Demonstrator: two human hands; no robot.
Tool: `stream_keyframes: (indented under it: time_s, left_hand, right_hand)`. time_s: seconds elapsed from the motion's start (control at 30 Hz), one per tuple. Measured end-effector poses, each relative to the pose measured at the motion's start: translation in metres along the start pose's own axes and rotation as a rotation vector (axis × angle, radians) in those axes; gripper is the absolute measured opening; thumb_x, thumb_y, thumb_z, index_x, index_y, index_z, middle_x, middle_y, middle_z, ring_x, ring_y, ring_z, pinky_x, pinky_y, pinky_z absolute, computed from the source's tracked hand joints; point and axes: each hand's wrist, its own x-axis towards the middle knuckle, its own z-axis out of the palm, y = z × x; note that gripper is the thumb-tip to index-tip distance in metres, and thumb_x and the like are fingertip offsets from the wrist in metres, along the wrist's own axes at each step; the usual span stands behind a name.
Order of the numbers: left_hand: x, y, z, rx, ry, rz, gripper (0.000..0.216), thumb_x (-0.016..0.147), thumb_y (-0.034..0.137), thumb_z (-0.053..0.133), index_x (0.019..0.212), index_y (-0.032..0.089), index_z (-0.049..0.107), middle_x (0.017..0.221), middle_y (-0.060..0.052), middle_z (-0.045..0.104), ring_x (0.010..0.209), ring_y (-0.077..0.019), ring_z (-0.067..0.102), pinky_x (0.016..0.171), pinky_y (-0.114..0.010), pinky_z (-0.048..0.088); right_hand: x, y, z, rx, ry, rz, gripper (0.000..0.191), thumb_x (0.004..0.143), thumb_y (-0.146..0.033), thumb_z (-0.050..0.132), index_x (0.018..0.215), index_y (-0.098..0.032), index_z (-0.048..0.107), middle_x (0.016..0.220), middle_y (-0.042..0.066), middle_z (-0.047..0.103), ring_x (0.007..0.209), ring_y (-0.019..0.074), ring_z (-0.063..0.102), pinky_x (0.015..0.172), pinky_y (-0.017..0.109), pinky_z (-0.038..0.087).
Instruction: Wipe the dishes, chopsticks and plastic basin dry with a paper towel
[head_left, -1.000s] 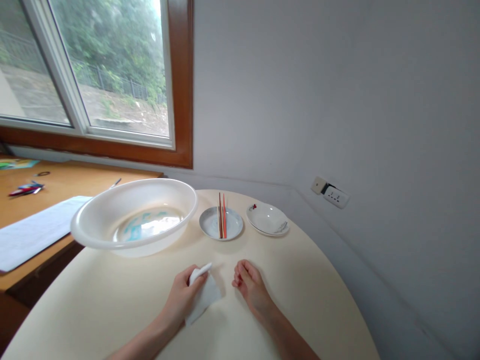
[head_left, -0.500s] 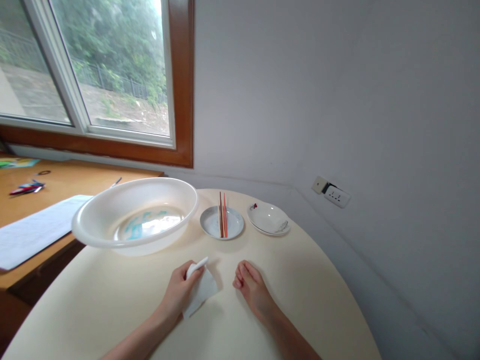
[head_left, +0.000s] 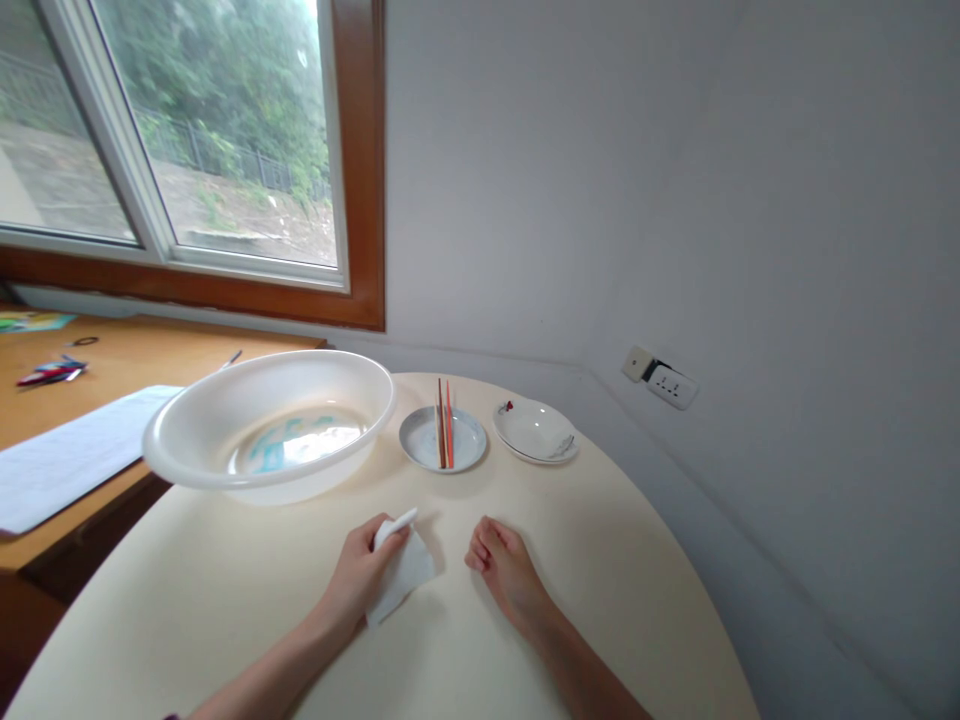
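L fingers (head_left: 369, 529) clsd rnd cloth (head_left: 406, 577); R fingers (head_left: 477, 551) curled.

White cloth (head_left: 409, 572) — partly hidden by the left hand (head_left: 363, 562); window (head_left: 217, 120) — cut off above.

The tub (head_left: 277, 385) is smooth plastic, the bowl (head_left: 536, 432) is shiny, the table (head_left: 615, 560) is smooth, the wipe (head_left: 406, 575) is dull.

Daylit window (head_left: 232, 130) in a brown frame (head_left: 365, 170), pale wall (head_left: 517, 180), wooden desk (head_left: 169, 345) beside a round cream table (head_left: 637, 560).
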Motion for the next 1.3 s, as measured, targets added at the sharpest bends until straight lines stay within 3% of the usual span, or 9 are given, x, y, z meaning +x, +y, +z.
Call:
stream_keyframes:
  time_s: [0.4,0.6,0.87,1.3]
  left_hand:
    - [0.0023,-0.0018,-0.0006,0.020,0.003,0.014,0.034,0.059,0.048,0.061,0.058,0.018,0.046,0.048,0.007,0.040,0.044,-0.0089,0.039,0.039,-0.019,0.027]
    - [0.0017,-0.0026,-0.0008,0.013,-0.010,0.022,0.035,0.061,0.049,0.061,0.059,0.018,0.045,0.049,0.007,0.040,0.046,-0.0093,0.040,0.040,-0.019,0.028]
    - [0.0025,-0.0027,-0.0006,0.024,-0.009,0.029,0.036,0.060,0.050,0.062,0.058,0.018,0.045,0.049,0.006,0.040,0.046,-0.0094,0.039,0.041,-0.020,0.028]
    - [0.0030,-0.0038,-0.0016,0.052,0.003,0.051,0.034,0.060,0.048,0.061,0.057,0.018,0.045,0.050,0.006,0.039,0.047,-0.0095,0.038,0.041,-0.020,0.027]
  right_hand:
    - [-0.0001,0.0026,-0.0040,-0.042,-0.026,0.001,0.057,0.062,-0.063,0.068,0.051,-0.020,0.032,0.043,-0.010,0.028,0.040,0.0036,0.022,0.046,0.026,0.015]
    - [-0.0033,-0.0020,-0.0029,-0.038,-0.116,-0.104,0.061,0.065,-0.062,0.066,0.045,-0.020,0.027,0.040,-0.010,0.023,0.040,0.0047,0.021,0.048,0.027,0.017]
    - [-0.0041,-0.0051,-0.0006,-0.047,-0.043,-0.049,0.041,0.059,-0.045,0.078,0.056,-0.019,0.046,0.050,-0.007,0.040,0.049,0.0073,0.032,0.054,0.025,0.026]
    - [-0.0054,-0.0028,-0.0033,-0.215,-0.069,-0.006,0.040,0.059,-0.046,0.076,0.053,-0.018,0.047,0.046,-0.006,0.041,0.048,0.0073,0.031,0.051,0.024,0.021]
